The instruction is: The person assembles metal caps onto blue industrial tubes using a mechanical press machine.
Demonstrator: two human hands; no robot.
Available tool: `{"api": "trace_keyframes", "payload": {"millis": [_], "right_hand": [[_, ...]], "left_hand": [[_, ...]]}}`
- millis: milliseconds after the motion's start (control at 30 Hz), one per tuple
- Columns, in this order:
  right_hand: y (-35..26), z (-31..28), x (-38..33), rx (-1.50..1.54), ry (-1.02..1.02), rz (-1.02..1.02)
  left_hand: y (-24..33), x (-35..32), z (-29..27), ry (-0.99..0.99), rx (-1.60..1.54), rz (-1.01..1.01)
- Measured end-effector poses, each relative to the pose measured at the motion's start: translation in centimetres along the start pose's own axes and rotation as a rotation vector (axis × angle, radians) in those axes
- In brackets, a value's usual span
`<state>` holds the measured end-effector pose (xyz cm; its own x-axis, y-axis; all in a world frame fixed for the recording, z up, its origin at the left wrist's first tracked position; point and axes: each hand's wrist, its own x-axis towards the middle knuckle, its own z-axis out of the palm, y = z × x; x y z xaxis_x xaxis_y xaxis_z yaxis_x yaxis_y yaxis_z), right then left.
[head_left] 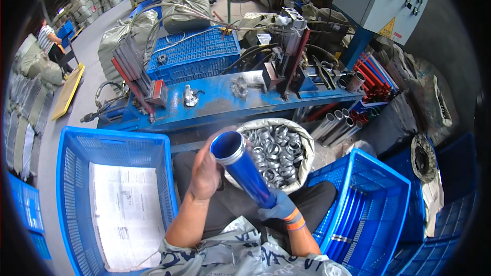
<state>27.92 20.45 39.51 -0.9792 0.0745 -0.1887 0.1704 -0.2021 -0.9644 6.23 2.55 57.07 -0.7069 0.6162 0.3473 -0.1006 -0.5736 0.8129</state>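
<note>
A shiny blue metal tube (249, 175) slants across my lap, its open mouth up and to the left. A silver ring (232, 157) sits around that mouth. My bare left hand (205, 175) is closed against the tube's upper end, with the fingers partly hidden behind it. Lower down, my right hand (279, 207), in a grey-blue glove with an orange cuff, grips the other end. Just beyond the tube stands a white sack (308, 148) full of loose silver metal rings (276, 156).
At my left is a blue crate (62, 174) with printed paper inside. Several blue tubes (348, 220) lie in a crate (381, 166) on my right. Ahead stretches a blue workbench (215, 102) with two upright fixtures. A grey control box (381, 0) hangs over its right end; a person (48, 38) is far left.
</note>
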Motion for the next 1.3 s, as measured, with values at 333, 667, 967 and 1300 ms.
{"api": "trace_keyframes", "payload": {"millis": [333,667,967,1300], "right_hand": [[1.1,-5.8,-1.7,-0.821,0.613,-0.402],[0.1,0.5,-1.8,-0.2,0.155,-0.107],[5.6,1.1,1.3,0.218,0.204,-0.094],[-1.9,-4.0,1.1,0.384,0.023,-0.05]], "left_hand": [[7.4,3.1,-2.0,-0.234,0.726,-0.456],[4.9,1.8,-2.6,-0.299,0.187,-0.185],[3.2,3.8,3.3,-0.043,0.188,0.233],[-2.8,-3.4,6.6,-0.667,0.485,-0.051]]}}
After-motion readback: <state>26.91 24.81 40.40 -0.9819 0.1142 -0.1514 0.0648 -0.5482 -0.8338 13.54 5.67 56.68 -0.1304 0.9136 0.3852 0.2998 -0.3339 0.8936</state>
